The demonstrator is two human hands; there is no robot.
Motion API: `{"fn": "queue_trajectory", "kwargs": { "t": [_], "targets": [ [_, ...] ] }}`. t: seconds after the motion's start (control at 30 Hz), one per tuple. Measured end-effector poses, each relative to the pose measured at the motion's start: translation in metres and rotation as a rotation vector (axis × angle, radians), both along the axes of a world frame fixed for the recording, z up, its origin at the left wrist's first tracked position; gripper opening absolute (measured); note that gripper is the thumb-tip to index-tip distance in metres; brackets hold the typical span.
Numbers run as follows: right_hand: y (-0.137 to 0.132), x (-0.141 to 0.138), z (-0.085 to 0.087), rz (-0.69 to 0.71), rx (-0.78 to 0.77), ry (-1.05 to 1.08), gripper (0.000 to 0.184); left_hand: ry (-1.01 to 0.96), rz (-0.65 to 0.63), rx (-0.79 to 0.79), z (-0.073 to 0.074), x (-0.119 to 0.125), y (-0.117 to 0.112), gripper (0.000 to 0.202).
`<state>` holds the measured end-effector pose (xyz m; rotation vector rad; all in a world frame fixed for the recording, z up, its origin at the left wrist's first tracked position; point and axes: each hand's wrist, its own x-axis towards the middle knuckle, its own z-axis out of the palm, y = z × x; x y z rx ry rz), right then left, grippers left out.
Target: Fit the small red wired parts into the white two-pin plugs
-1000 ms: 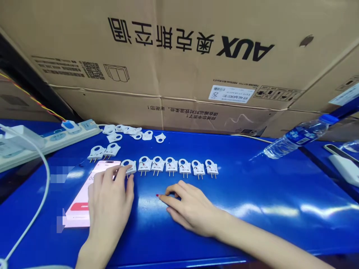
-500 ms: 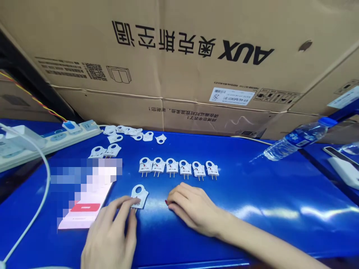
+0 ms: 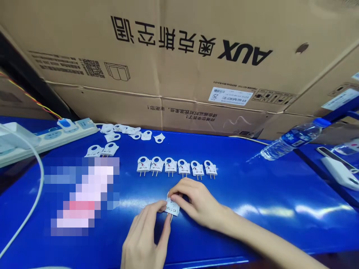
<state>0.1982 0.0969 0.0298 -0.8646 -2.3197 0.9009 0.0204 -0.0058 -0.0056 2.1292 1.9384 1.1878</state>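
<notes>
My left hand [image 3: 147, 229] pinches a white two-pin plug housing [image 3: 172, 209] at its lower end, by the pins. At the upper end of that housing, the fingertips of my right hand [image 3: 195, 201] are closed and touch it. They cover its ring and hide the small red part seen in them a moment ago. Just beyond my hands, several similar white plug housings [image 3: 183, 168] lie in a row, pins pointing towards me. Small red and dark bits show inside them.
Loose white pieces [image 3: 146, 135] and more plug housings [image 3: 110, 149] lie at the back left. A power strip [image 3: 53, 136] and cable stand left, near a blurred-out pink-white object [image 3: 81, 201]. A tall carton [image 3: 168, 74] closes the back. A water bottle [image 3: 291, 140] lies tilted at right.
My left hand has carried the plug housing to the right, up to my right hand. My right fingers now touch the housing, and the red part has gone out of sight.
</notes>
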Motion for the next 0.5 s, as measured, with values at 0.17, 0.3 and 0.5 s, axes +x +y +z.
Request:
{"fn": "queue_trajectory", "kwargs": {
  "t": [0.17,0.3,0.5],
  "targets": [
    [0.0018,0.0014,-0.0008,0.016,-0.012,-0.025,0.018,0.001,0.003,0.012,0.001,0.0018,0.0013,0.019],
    [0.0001,0.0,-0.0006,0.011,0.001,-0.026,0.015,-0.005,-0.01,0.034,0.0016,0.0021,0.0026,0.018],
    [-0.0035,-0.002,-0.0018,-0.041,-0.017,-0.022,0.009,-0.045,0.022,-0.016,0.0018,0.0024,0.0015,0.023]
  ]
}}
